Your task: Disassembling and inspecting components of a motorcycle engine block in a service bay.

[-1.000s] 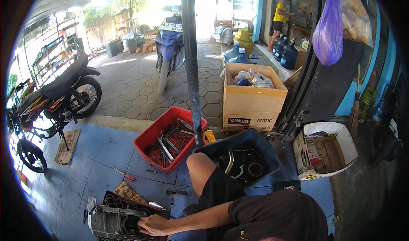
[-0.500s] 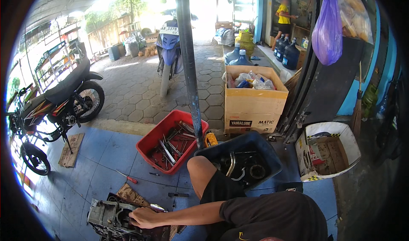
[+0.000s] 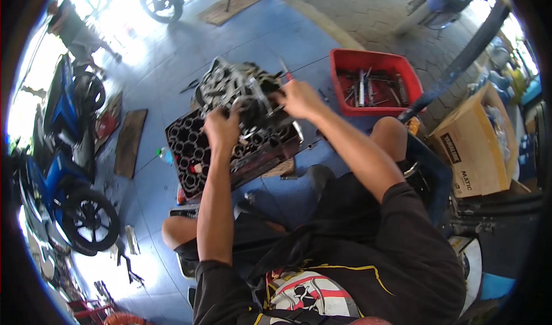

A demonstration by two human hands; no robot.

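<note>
A grey metal motorcycle engine (image 3: 221, 86), smeared by motion, rests tilted on a black plastic crate (image 3: 187, 150) full of round holes. My left hand (image 3: 222, 131) is closed on the engine's near edge, thumb uppermost. On the engine's right side, my right hand (image 3: 300, 100) has its fingers curled against the metal; the fingertips are partly hidden. Just beyond that hand lies a screwdriver (image 3: 288, 74) with a red handle. Dark, greasy parts sit beneath the engine, too blurred to name.
A red tub (image 3: 376, 111) of wrenches and other tools stands to the right, near a dark post (image 3: 460, 63). Behind my right knee are a dark tub (image 3: 431, 170) and a cardboard box (image 3: 471, 147). Wooden boards (image 3: 131, 144) and blue motorcycles (image 3: 69, 175) are at the left.
The view has swung left and downward. My left hand has come into sight on the engine. My right hand stays at the engine, which now appears tilted above the crate.
</note>
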